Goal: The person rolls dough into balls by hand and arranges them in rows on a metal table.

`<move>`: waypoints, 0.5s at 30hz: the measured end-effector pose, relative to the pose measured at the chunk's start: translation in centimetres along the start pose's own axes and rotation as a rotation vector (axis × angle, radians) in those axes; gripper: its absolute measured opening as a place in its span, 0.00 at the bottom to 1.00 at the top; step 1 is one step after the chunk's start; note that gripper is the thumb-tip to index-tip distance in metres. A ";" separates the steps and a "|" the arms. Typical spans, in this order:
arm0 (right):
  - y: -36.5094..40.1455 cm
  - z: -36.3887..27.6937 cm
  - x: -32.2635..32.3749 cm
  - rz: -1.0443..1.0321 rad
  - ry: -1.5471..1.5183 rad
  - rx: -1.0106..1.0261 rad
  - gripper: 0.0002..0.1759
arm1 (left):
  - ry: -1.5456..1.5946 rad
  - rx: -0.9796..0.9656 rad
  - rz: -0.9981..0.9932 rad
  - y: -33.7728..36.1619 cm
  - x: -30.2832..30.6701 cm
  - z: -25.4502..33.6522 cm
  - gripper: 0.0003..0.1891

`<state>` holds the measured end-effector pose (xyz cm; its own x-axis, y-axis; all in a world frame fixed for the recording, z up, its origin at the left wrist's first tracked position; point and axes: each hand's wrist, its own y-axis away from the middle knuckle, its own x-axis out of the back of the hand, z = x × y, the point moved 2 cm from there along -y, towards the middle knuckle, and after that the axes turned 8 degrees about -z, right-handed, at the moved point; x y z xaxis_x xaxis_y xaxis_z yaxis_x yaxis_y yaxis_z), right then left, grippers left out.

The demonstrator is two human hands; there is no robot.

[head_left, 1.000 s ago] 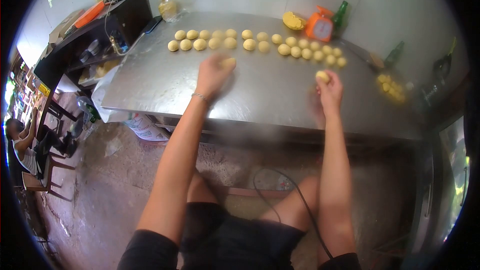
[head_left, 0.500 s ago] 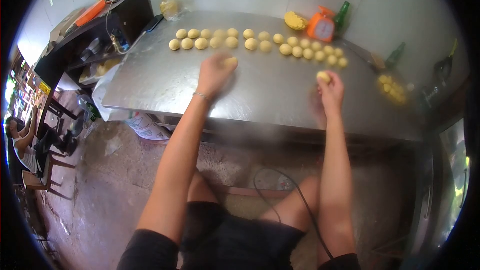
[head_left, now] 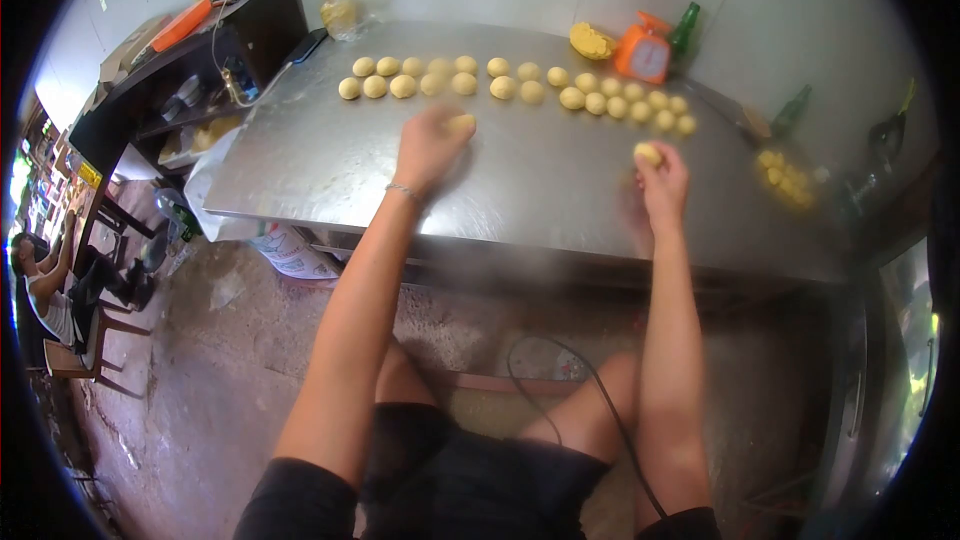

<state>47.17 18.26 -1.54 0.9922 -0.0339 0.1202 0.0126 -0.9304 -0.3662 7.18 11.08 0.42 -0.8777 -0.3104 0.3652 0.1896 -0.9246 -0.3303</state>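
Note:
My left hand (head_left: 432, 148), a bracelet at its wrist, is closed around a yellow dough ball (head_left: 462, 124) just over the steel table (head_left: 540, 175). Farther right, my right hand (head_left: 664, 182) pinches another dough ball (head_left: 648, 153) between thumb and fingers. Beyond both hands, several round dough balls (head_left: 403, 87) lie in two rows along the table. Toward the right, the rows continue with smaller-looking balls (head_left: 617, 107). A loose pile of yellow dough pieces (head_left: 785, 180) lies at the table's right side, blurred in this view.
At the back stand an orange scale (head_left: 642, 56), a lump of yellow dough (head_left: 592, 41) and a green bottle (head_left: 684, 28). A phone (head_left: 307, 46) lies at the left corner near a dark shelf (head_left: 262, 35). A cable (head_left: 605, 395) hangs over my lap. Far left, a person (head_left: 55, 290) sits.

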 end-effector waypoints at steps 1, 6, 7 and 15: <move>0.1 -0.1 0.0 0.002 -0.009 -0.002 0.16 | -0.003 0.004 0.001 0.0 0.0 0.0 0.21; 0.1 -0.2 0.0 0.004 0.005 0.014 0.16 | 0.022 0.009 0.007 -0.1 -0.2 -0.5 0.21; 0.1 -0.2 -0.1 0.004 0.004 0.016 0.16 | 0.030 0.013 0.005 -0.2 -0.2 -0.5 0.21; 0.3 -0.4 -0.1 0.012 0.025 0.002 0.16 | 0.030 0.020 -0.003 -0.1 -0.2 -0.3 0.21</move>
<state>47.06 17.89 -1.26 0.9889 -0.0541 0.1387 0.0010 -0.9293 -0.3693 7.20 11.29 0.06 -0.8911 -0.3011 0.3396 0.1953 -0.9298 -0.3121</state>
